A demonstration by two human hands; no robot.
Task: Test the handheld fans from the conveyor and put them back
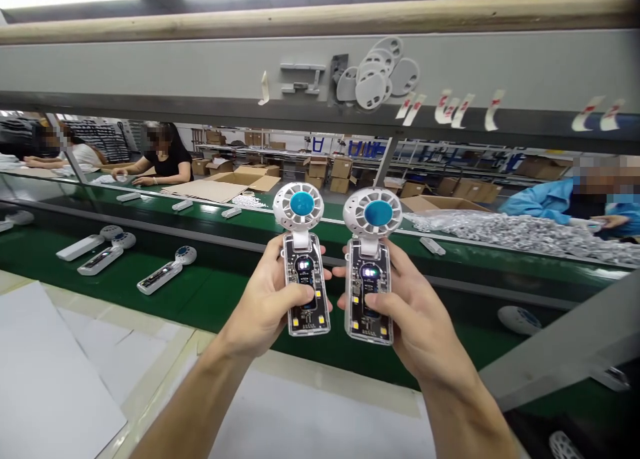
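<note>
Two handheld fans are held up side by side, upright, above the green belt. My left hand point(267, 305) is closed around the left handheld fan point(306, 315), its thumb pressing on the front of the handle. Around the right handheld fan point(367, 322) my right hand point(410, 305) is wrapped in the same way, thumb on the front. Both have white round heads with blue centres and clear-fronted handles showing black circuit boards. A small display glows on each, and yellow square parts show lower down. The fans are close together but apart.
Several more fans point(160, 275) lie on the green conveyor belt point(200, 299). White sheets point(45, 372) cover the near table. A grey beam point(175, 72) with taped-on parts crosses above; a slanted post point(560, 352) stands right. Co-workers point(167, 159) sit across the line, near a heap of small bagged parts point(525, 235).
</note>
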